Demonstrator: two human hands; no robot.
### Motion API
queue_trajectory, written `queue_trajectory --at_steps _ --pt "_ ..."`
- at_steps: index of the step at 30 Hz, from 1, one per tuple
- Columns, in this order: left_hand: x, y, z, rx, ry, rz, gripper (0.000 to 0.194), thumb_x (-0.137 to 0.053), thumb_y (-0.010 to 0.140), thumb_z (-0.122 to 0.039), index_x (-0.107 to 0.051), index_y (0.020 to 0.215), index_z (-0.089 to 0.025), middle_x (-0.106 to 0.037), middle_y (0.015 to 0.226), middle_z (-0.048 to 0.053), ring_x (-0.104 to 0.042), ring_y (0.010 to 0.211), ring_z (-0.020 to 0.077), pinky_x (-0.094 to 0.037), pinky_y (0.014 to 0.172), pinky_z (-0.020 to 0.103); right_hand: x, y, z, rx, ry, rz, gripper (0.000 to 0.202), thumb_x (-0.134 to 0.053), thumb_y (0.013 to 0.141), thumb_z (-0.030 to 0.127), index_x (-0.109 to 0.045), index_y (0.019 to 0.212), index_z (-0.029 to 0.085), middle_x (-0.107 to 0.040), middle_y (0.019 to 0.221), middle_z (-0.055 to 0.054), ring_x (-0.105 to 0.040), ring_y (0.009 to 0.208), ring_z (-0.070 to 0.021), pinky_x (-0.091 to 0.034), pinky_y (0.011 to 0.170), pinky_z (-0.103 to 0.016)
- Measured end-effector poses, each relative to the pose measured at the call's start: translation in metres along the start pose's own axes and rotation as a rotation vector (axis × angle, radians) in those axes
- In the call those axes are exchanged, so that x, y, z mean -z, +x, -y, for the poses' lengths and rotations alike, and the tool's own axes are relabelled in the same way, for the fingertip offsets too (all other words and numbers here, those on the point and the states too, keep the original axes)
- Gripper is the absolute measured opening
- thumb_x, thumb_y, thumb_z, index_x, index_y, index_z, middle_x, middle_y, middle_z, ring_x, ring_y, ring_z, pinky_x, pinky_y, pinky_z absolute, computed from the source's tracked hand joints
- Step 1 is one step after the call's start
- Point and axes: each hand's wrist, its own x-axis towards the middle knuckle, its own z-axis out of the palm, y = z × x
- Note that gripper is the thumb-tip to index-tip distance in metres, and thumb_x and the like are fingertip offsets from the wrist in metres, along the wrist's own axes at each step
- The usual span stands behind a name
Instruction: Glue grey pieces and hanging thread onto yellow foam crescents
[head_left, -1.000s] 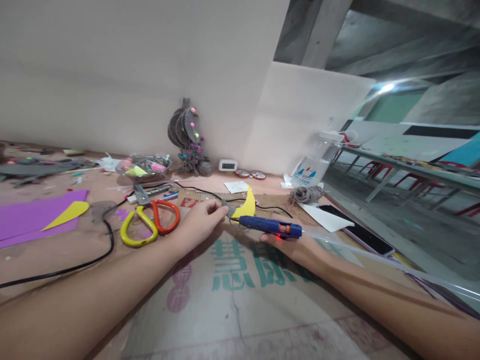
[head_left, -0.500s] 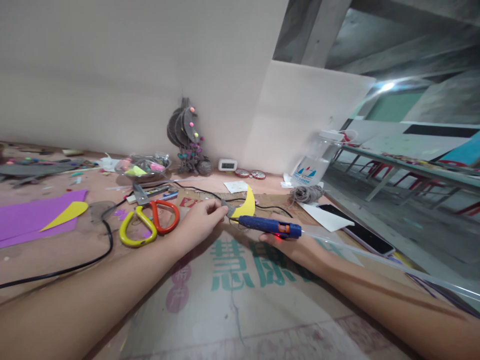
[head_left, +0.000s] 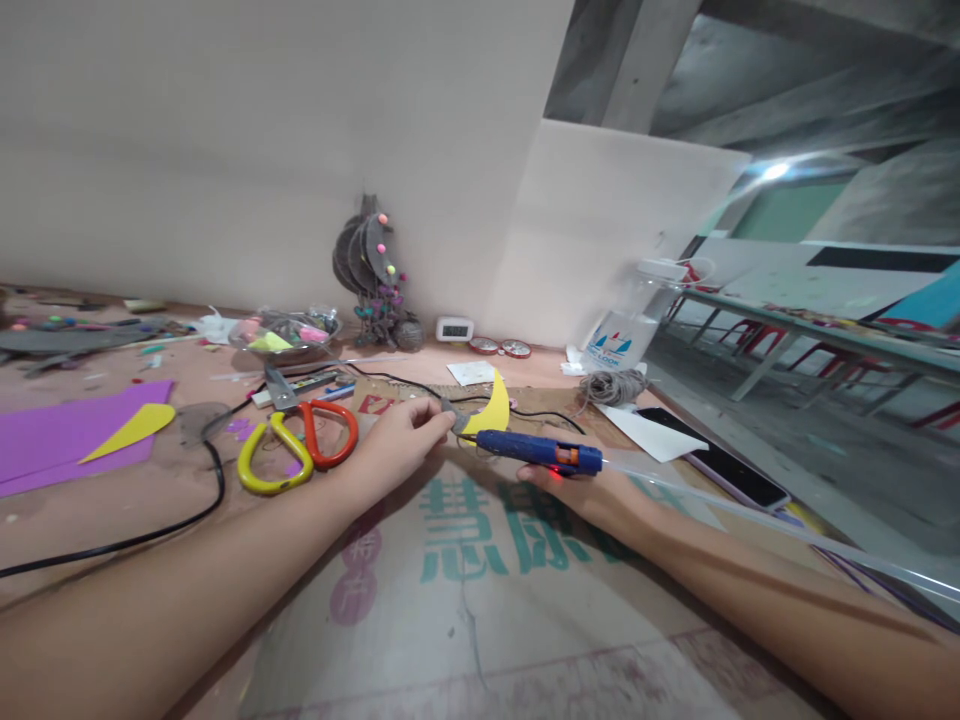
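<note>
My left hand [head_left: 411, 432] pinches the grey end of a yellow crescent [head_left: 493, 408], which stands tilted up over the cardboard. A blue hot glue gun [head_left: 517, 448] is gripped in my right hand [head_left: 562, 470], its fingers partly hidden behind and under the body. The gun's nozzle points left, at the lower grey part of the crescent; whether it touches I cannot tell. A red light glows on the gun, and a long clear glue stick [head_left: 697, 492] runs out of its back to the right. Printed cardboard [head_left: 450, 620] lies beneath both hands.
Scissors [head_left: 296, 445] with yellow and orange handles lie left of my left hand, near a black cable [head_left: 221, 480] and purple sheets [head_left: 67, 440]. Grey yarn [head_left: 611, 387], a phone [head_left: 739, 475] and a plastic bottle [head_left: 626, 320] are at right. A grey beaded ornament [head_left: 367, 270] stands behind.
</note>
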Motion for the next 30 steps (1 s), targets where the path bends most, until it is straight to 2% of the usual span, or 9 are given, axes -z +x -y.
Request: queue_trajectory --at_steps 8,14,24,30 --pt "0.001 -0.001 0.0 0.004 0.01 0.003 0.027 -0.046 0.078 -0.034 -0.045 0.057 -0.018 -0.045 0.054 -0.004 -0.044 0.055 0.011 -0.032 0.055 0.023 0.001 0.002 0.006 -0.024 -0.001 -0.012 0.022 -0.064 0.069 0.036 -0.052 0.063 0.02 -0.05 0.058 0.004 -0.047 0.057 -0.0121 -0.041 0.057 -0.023" --pt "0.001 -0.002 -0.001 0.0 -0.006 -0.002 0.026 -0.046 0.078 -0.033 -0.045 0.057 -0.017 -0.046 0.054 -0.004 -0.044 0.056 0.0111 -0.032 0.055 0.023 0.001 0.002 0.004 -0.042 -0.013 -0.015 0.021 -0.064 0.07 0.039 -0.06 0.075 0.019 -0.058 0.067 0.001 -0.053 0.063 -0.0149 -0.045 0.061 -0.026" --pt "0.001 -0.002 -0.003 0.021 -0.003 0.002 0.027 -0.046 0.077 -0.034 -0.045 0.056 -0.018 -0.043 0.052 -0.006 -0.042 0.052 0.0101 -0.031 0.053 0.022 0.002 0.005 -0.013 0.07 0.001 -0.017 0.031 -0.062 0.073 0.038 -0.063 0.101 0.023 -0.064 0.078 0.001 -0.057 0.066 -0.0146 -0.047 0.061 -0.024" --pt "-0.001 -0.002 -0.004 0.023 -0.025 -0.013 0.028 -0.047 0.077 -0.036 -0.044 0.056 -0.018 -0.044 0.052 -0.005 -0.042 0.052 0.0103 -0.031 0.053 0.023 0.001 0.004 -0.001 -0.037 -0.05 -0.109 0.029 -0.065 0.067 0.037 -0.065 0.091 0.02 -0.062 0.068 0.0 -0.057 0.064 -0.0164 -0.046 0.057 -0.026"
